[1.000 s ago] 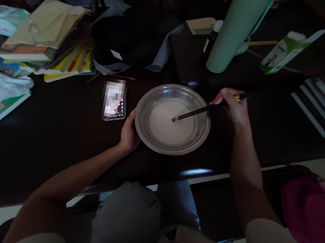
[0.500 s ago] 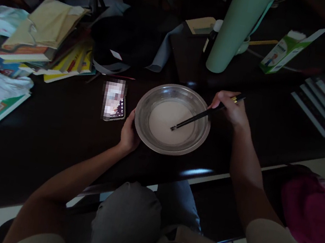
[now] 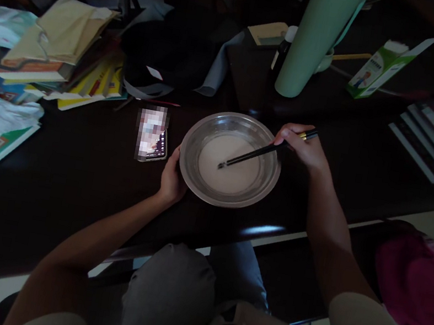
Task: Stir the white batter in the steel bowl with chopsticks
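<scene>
A wide metal bowl stands on the dark table, with a pale, milky liquid in its bottom. My left hand grips the bowl's left side; some of its fingers are hidden by the rim. Over the right rim, my right hand is closed around black chopsticks with a gold band near the upper end. Their lower tips reach into the liquid, left of the bowl's middle. Just left of the bowl lies a phone with its screen lit and partly blurred out.
Behind the bowl stand a tall green cylinder, a small dark bottle and an open green-white box. Books lie at the right. Envelopes and books are piled at the left, beside a black bag.
My right hand has moved slightly left, and the chopstick tips have shifted left and a little toward the far side in the liquid. The left hand and bowl stay put.
</scene>
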`<state>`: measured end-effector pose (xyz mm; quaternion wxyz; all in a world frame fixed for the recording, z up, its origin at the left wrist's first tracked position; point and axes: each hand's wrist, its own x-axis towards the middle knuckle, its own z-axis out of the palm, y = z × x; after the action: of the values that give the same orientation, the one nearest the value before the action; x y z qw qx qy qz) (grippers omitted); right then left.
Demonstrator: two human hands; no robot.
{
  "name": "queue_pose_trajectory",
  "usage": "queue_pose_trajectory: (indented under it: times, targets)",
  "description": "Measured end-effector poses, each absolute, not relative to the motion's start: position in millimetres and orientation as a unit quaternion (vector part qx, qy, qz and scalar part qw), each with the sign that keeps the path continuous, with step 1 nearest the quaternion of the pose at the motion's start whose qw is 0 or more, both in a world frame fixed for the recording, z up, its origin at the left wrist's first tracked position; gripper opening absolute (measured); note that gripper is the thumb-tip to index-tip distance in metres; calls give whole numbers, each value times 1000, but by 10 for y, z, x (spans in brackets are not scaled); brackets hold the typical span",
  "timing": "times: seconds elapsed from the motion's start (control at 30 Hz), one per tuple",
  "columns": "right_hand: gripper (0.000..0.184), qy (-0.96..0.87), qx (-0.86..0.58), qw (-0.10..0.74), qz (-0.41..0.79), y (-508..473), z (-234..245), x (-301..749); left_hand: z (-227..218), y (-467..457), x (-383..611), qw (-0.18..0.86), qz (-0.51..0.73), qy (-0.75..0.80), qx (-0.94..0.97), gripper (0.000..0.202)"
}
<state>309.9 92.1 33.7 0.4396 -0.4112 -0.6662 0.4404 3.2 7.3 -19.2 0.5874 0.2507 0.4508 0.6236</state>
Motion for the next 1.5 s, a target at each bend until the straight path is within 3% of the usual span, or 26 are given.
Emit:
queue_pose_trajectory:
  times: [0.2, 0.4, 0.57, 0.77, 0.93, 1.13, 1.33, 1.5]
  targets:
    - [42, -625, -411, 507, 429, 947, 323, 3141, -196, 75, 29, 583, 631, 448, 246, 29]
    - [37, -679, -400, 431, 439, 924, 345, 3104, -179, 76, 44, 589, 634, 444, 231, 26]
    - [42, -631, -416, 515, 405, 960, 304, 3150, -189, 83, 43, 581, 638, 444, 241, 26]
    - [41, -679, -406, 438, 428, 943, 314, 3130, -203, 79, 36, 588, 631, 448, 236, 28]
    - [44, -632, -422, 503, 411, 940, 339, 3147, -186, 78, 38, 589, 631, 446, 237, 28]
    - [43, -676, -417, 429, 431, 936, 333, 3137, -160, 84, 55, 584, 631, 457, 229, 26]
    - [46, -631, -426, 502, 410, 942, 336, 3146, -180, 82, 50, 580, 633, 453, 239, 28]
    - [39, -680, -399, 434, 437, 934, 326, 3137, -196, 79, 37, 584, 628, 452, 243, 27]
